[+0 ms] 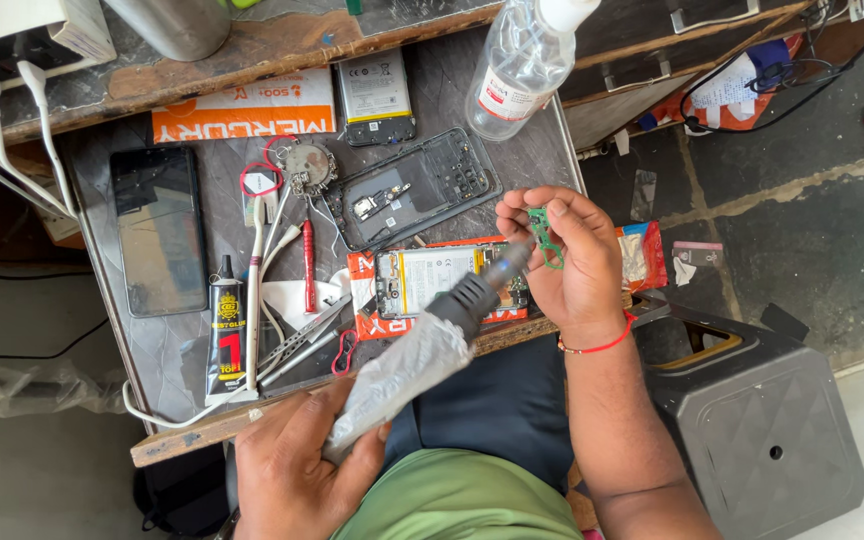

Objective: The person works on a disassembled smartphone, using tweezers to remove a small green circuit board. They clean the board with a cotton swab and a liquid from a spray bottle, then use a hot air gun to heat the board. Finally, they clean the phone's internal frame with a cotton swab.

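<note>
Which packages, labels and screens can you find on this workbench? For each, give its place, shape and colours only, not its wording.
Phone screen: left of bench, dark rectangle, off.
Glue tube: front left, black with yellow and red.
Orange box: back edge, long, orange and white.
Clear bottle: back right, white label.
Battery: beside the box, white label on black.
</note>
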